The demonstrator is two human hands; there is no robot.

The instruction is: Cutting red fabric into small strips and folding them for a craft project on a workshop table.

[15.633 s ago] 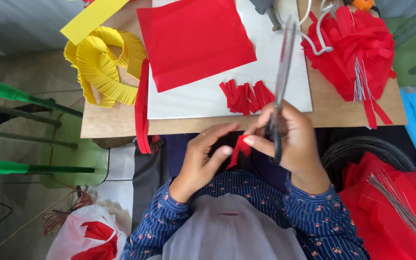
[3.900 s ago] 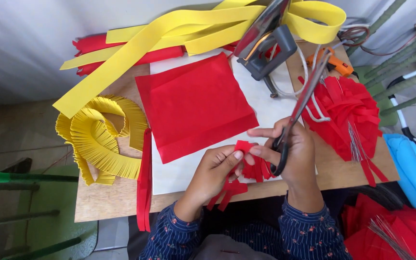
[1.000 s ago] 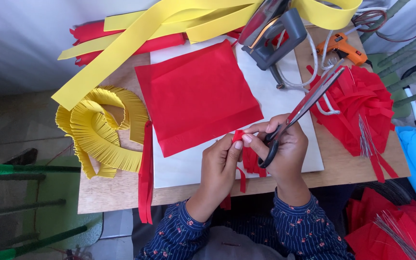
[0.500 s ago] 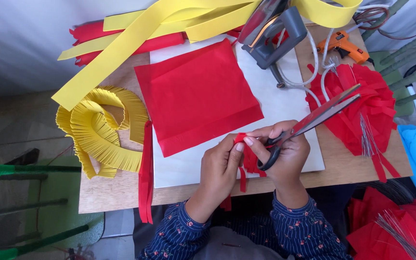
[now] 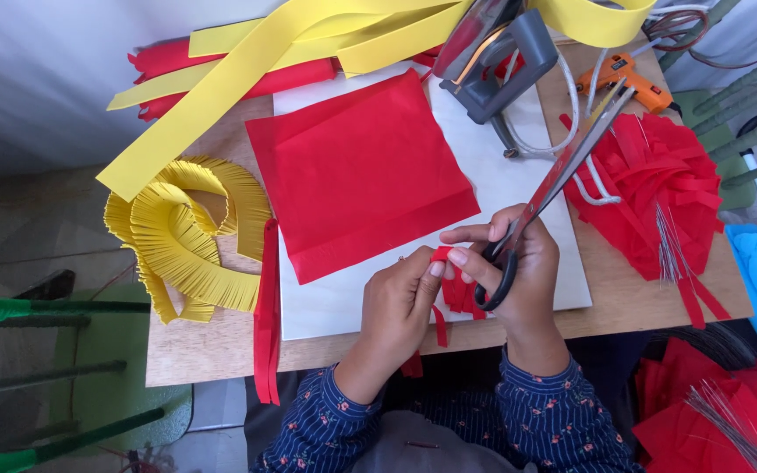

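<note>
The small red paper piece (image 5: 441, 255) is sitting over the near edge of the white sheet (image 5: 519, 193), and both hands are pinching it. The left hand (image 5: 396, 307) is gripping it by the fingertips; the right hand (image 5: 519, 271) is also clutching the scissors (image 5: 554, 184), blades closed and pointing up towards the glue gun (image 5: 628, 79). Beside them is lying the red paper square (image 5: 357, 175).

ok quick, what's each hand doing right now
Left hand: closed, pinching a small red paper strip.
Right hand: closed on the scissors, fingertips also touching the strip.
</note>
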